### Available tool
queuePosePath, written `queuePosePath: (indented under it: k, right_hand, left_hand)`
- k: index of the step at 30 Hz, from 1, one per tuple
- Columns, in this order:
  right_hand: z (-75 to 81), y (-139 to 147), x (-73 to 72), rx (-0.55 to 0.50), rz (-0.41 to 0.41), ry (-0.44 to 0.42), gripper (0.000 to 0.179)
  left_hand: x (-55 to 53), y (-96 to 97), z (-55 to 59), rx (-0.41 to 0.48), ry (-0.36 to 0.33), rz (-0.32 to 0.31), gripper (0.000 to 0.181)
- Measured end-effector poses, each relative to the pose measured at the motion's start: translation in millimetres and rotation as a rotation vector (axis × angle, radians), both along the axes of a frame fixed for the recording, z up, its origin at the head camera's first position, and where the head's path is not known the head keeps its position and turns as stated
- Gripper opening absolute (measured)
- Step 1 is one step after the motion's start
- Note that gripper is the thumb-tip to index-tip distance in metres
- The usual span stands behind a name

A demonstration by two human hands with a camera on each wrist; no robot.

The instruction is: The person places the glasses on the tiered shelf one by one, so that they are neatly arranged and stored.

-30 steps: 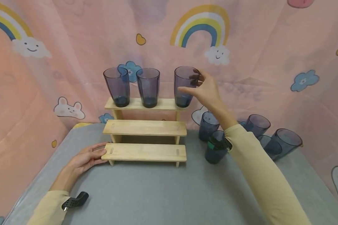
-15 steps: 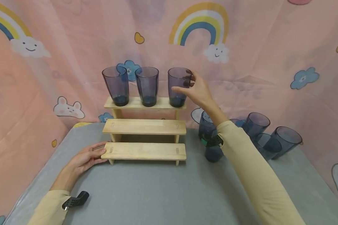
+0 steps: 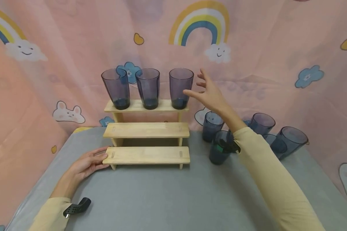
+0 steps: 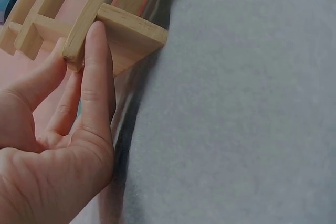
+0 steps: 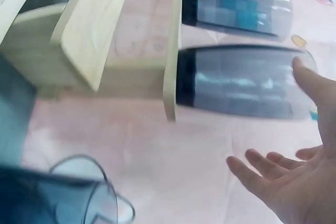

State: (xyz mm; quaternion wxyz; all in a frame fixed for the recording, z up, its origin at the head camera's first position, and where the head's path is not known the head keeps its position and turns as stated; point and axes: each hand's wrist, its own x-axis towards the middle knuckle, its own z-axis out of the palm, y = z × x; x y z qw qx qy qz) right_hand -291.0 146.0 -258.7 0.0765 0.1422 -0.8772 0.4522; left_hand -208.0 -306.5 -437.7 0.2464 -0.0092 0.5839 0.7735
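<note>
Three purple-blue glasses stand upright in a row on the top step of a three-tier wooden stand: a left glass, a middle glass and a right glass. Just right of that last glass is my right hand, its fingers spread and off the glass. The thumb overlaps the glass's edge in the head view; whether it touches I cannot tell. At the lowest step's left end, my left hand pinches the board between thumb and fingers, as the left wrist view of this hand shows.
Several more glasses are on the grey-covered table at the right, among them a near glass and a far-right glass. My right forearm passes over some of them. A pink patterned cloth hangs behind.
The right glass has shifted left on the top step. My right hand then let go of it and drew back to the right, fingers spreading. My left hand stays on the stand.
</note>
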Motion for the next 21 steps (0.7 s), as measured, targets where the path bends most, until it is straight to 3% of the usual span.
queuePosePath:
  k: [10, 21]
  right_hand:
    - [-3.3, 78.3, 29.3, 0.074, 0.012, -0.037, 0.090]
    - [-25.0, 171.6, 62.8, 0.111, -0.079, -0.051, 0.083]
  left_hand:
    - [-1.5, 1.1, 1.6, 0.009, 0.004, 0.005, 0.068]
    - [0.0, 1.7, 1.9, 0.003, -0.001, 0.015, 0.073]
